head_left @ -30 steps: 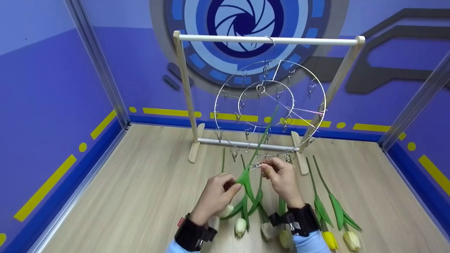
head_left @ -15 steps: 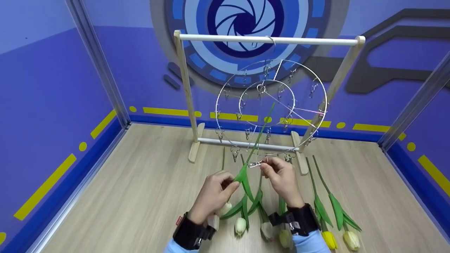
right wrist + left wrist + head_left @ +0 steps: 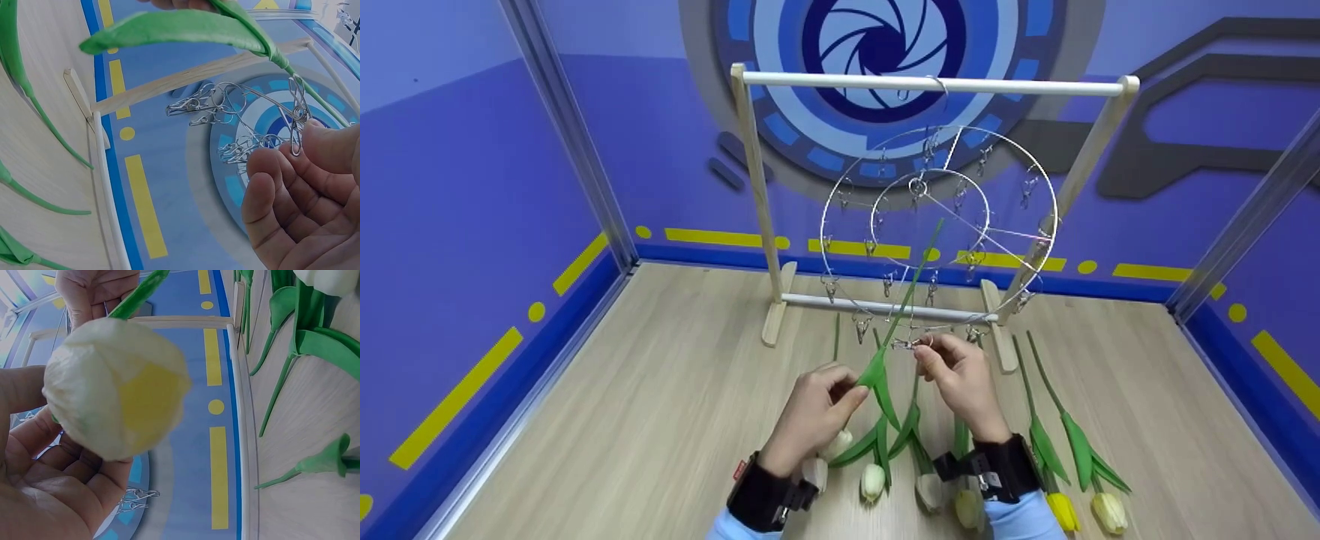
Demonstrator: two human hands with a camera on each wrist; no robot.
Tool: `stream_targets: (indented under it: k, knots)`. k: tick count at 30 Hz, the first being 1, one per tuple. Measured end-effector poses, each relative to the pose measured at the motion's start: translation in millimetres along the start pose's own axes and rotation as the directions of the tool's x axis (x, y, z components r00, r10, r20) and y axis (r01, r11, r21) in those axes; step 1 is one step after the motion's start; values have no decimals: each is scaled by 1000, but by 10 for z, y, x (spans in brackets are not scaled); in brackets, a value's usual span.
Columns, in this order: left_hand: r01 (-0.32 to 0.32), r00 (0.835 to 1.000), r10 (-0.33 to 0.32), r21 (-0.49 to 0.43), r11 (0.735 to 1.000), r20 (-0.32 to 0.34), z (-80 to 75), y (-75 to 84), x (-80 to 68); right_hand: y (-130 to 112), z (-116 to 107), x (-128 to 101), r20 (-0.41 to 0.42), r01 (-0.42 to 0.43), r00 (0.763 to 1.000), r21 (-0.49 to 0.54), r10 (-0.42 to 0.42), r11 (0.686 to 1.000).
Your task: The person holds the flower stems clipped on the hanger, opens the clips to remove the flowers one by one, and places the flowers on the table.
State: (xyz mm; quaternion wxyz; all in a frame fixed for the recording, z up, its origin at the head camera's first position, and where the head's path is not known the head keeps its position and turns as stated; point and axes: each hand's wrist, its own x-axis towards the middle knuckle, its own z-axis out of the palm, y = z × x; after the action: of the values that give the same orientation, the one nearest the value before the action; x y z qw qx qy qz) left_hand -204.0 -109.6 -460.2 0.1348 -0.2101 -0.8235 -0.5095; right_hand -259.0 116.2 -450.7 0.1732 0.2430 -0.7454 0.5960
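Observation:
In the head view, my left hand (image 3: 821,409) grips an artificial tulip at its green leaves (image 3: 874,373), with the stem (image 3: 911,289) slanting up across the hoops. The white and yellow tulip head (image 3: 115,391) fills the middle of the left wrist view. Between thumb and fingers, my right hand (image 3: 960,382) pinches a wire clip (image 3: 297,115) that hangs from the round metal drying hanger (image 3: 1051,196). The far end of this clip lies right by the tulip stem in the right wrist view.
A wooden rack (image 3: 756,187) with a white top bar (image 3: 840,80) carries the hanger, which has several other clips (image 3: 861,328) around its hoops. More tulips lie on the table (image 3: 675,405), including a yellow one (image 3: 1063,512) and a cream one (image 3: 1110,513) at the right.
The tulip in my left hand has shifted slightly left and up. The pinched clip has risen a little and turned more level. My right hand has barely moved.

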Motion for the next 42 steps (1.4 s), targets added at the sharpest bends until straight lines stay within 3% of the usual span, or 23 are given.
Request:
stream_targets:
  k: [11, 27, 42]
  knots:
    - [28, 1000, -28, -10, 1000, 4, -25, -3, -7, 21, 1, 7, 35, -88, 996, 13, 88, 996]
    - [12, 999, -13, -12, 1000, -33, -72, -20, -13, -7, 17, 16, 72, -188, 980, 40, 185, 981]
    - [48, 999, -48, -17, 999, -26, -143, 11, -15, -11, -22, 3, 107, -198, 976, 65, 190, 978]
